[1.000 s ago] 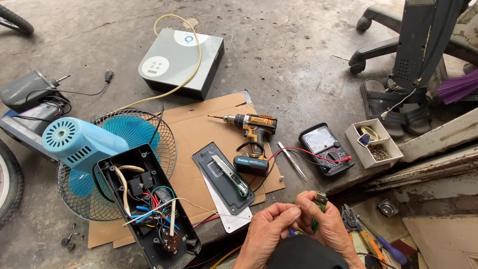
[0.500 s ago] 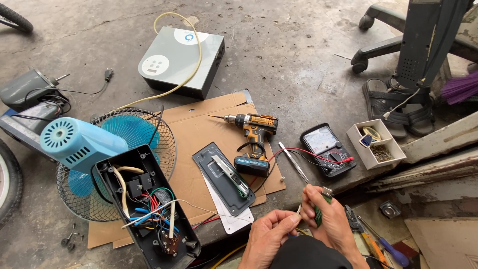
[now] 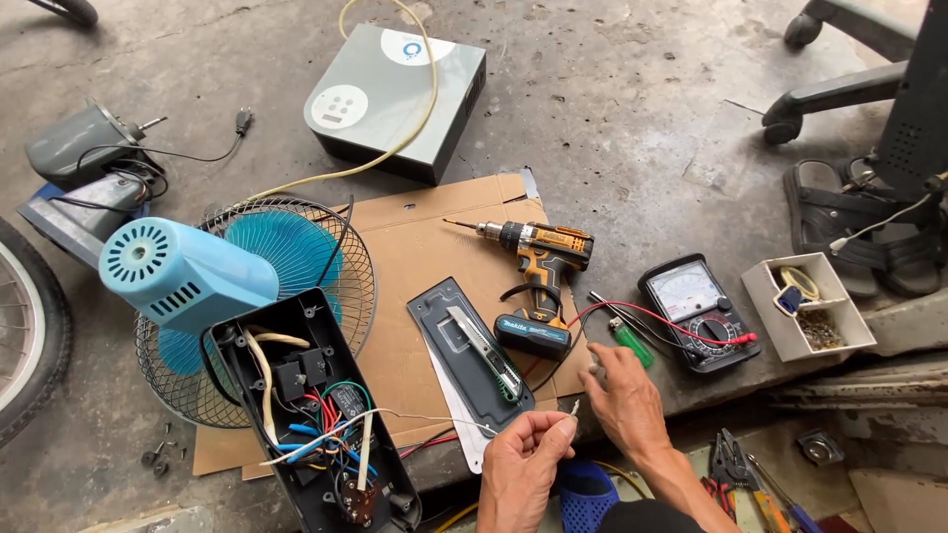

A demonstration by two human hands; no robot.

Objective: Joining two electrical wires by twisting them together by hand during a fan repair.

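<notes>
1. Your left hand (image 3: pixel 521 464) pinches the thin white wire (image 3: pixel 434 422) at its bare end, holding it taut from the open black fan base (image 3: pixel 311 415).
2. Your right hand (image 3: pixel 624 395) hovers, fingers loosely spread and empty, near the green lighter (image 3: pixel 630 343); the yellow cordless drill (image 3: pixel 538 266) lies within reach on the cardboard sheet (image 3: pixel 415 247).

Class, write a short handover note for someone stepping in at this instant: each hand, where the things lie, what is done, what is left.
Left hand: pinches the white wire end.
Right hand: open, empty, by the green lighter.
Things: fan base lies opened, wiring exposed; its cover plate lies on the cardboard with a utility knife on it; cordless drill and multimeter beside.
Done: base opened.
Left: wire unattached, cover off.
</notes>
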